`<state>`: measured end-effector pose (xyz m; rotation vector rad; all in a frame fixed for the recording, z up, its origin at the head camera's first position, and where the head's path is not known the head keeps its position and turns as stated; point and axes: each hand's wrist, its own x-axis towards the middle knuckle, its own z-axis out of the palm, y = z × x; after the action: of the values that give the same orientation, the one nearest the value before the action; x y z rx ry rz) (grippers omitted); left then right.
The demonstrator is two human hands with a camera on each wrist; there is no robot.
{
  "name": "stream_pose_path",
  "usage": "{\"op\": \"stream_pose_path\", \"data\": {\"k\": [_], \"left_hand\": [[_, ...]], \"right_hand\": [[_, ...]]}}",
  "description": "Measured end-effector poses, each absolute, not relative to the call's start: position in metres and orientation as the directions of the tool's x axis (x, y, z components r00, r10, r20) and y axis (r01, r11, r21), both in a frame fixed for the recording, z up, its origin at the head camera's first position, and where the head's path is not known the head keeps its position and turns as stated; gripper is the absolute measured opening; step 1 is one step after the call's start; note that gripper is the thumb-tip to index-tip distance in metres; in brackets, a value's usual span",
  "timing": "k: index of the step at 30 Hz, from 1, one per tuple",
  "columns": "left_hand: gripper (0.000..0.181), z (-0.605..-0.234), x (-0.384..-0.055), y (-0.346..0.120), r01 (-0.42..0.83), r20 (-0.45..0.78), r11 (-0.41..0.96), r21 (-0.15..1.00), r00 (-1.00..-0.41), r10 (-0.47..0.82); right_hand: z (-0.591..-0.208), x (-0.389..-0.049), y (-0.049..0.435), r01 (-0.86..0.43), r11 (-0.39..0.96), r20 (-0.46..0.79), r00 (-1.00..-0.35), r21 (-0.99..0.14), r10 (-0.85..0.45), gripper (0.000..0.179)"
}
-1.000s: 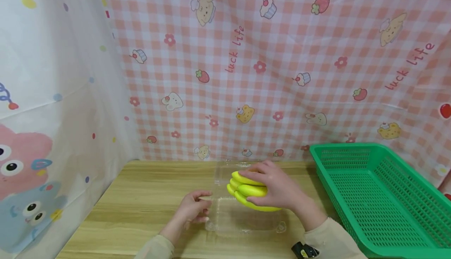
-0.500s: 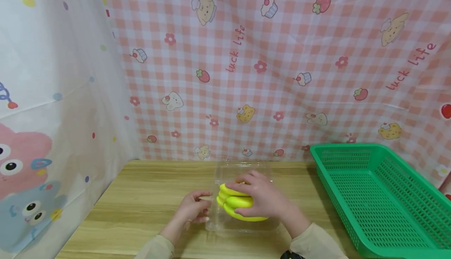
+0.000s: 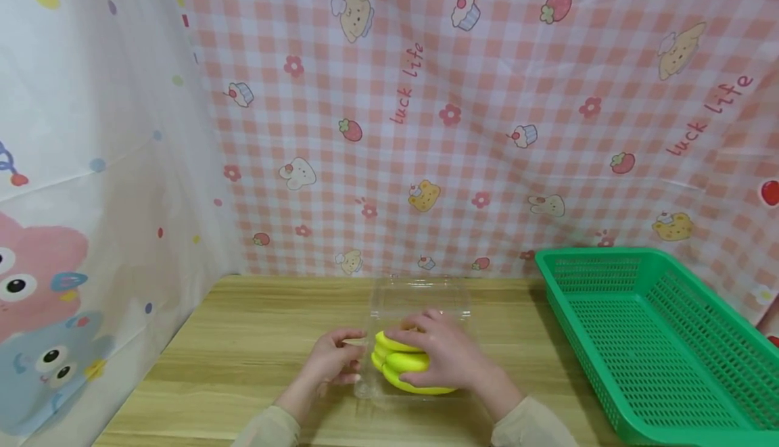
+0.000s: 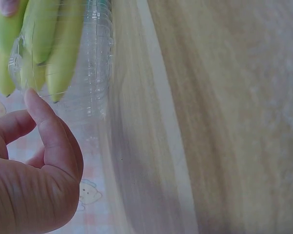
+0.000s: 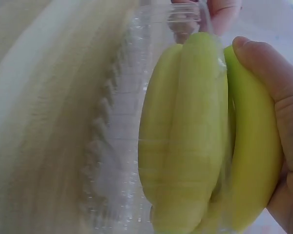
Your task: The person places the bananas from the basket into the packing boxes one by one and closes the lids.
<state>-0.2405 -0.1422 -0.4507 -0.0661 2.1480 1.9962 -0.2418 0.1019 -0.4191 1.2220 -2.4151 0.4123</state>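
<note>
A bunch of yellow bananas (image 3: 404,363) lies in the base of a clear plastic clamshell box (image 3: 366,386). My right hand (image 3: 447,352) grips the bunch from above and the right, thumb on the near side and fingers over the far side. In the right wrist view, most of the bananas (image 5: 193,131) show through the clear wall, while one stands above the rim beside the thumb. My left hand (image 3: 333,359) is at the box's left side, fingers loosely bent. A fingertip (image 4: 33,97) touches the box's edge in the left wrist view. The lid (image 3: 420,296) stands raised behind the base.
A large green plastic basket (image 3: 572,325) stands at the right of the wooden table (image 3: 262,318). Pink checked cloth (image 3: 316,129) hangs right behind the table, and a white patterned cloth (image 3: 122,163) hangs on the left.
My right hand has moved left and down with the bananas, from above the box into its base. The left hand has stayed at the box's left side.
</note>
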Motion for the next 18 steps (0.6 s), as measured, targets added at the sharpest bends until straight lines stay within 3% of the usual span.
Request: {"op": "stream_pose_path", "data": {"k": [8,18], "left_hand": [[0.047,-0.45,-0.24,-0.142,-0.173,-0.18,0.078,0.982,-0.978,0.109],[0.049,-0.451,-0.24,-0.142,-0.171,-0.178,0.072,0.983,-0.977,0.12]], "right_hand": [[-0.432,-0.243,0.101,-0.82,0.569,0.487,-0.525,-0.067,-0.698,0.061],[-0.438,-0.241,0.101,-0.799,0.593,0.465,-0.564,-0.1,-0.682,0.062]]}}
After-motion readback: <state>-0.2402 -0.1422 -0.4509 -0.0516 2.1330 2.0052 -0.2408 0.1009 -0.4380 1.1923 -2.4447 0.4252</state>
